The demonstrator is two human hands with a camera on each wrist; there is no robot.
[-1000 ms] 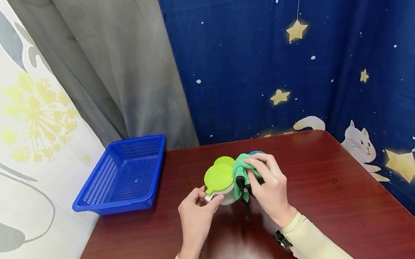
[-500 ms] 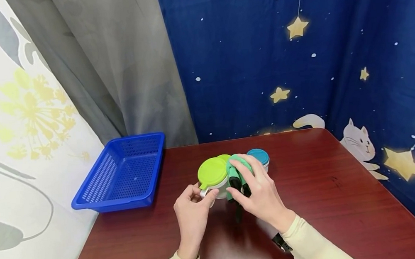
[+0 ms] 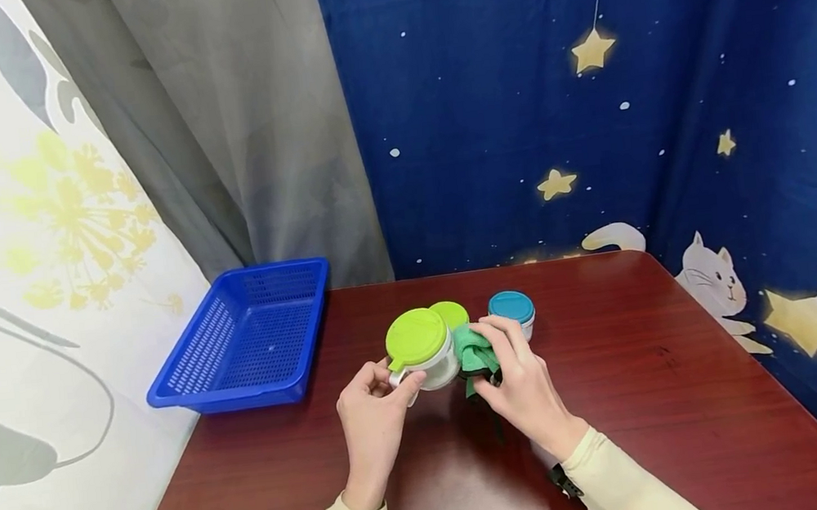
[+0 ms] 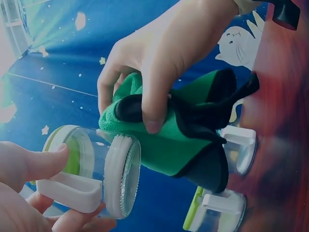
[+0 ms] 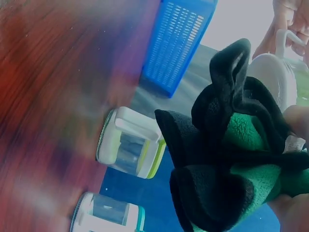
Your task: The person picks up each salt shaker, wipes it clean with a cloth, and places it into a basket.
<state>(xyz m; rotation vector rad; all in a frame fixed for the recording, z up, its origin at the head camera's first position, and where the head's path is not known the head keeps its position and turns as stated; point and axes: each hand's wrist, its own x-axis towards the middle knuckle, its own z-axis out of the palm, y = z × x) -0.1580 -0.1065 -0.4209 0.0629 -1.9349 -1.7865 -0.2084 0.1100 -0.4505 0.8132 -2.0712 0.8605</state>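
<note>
My left hand (image 3: 373, 427) grips the white handle of a clear jar (image 3: 440, 373) with a lime-green flip lid (image 3: 416, 336), held tilted above the table. In the left wrist view the jar's handle (image 4: 70, 191) lies between thumb and fingers. My right hand (image 3: 528, 387) pinches a bunched green cloth (image 3: 475, 351) with black edging, at the jar's right side. Folds of the cloth (image 5: 251, 179) hang down in the right wrist view. Behind the cloth stands a second lime-lidded jar (image 3: 451, 314), partly hidden. A blue-lidded jar (image 3: 511, 305) stands to its right.
A blue perforated plastic basket (image 3: 270, 346) sits at the table's back left. The dark red wooden table (image 3: 658, 395) extends toward me and to the right. Grey and star-patterned blue curtains (image 3: 469, 118) hang behind its back edge.
The held jar has shifted left and tilted more. My right hand moved left with the cloth, first over the jar's edge, then slightly lower, uncovering the blue-lidded jar and more of the second lime lid.
</note>
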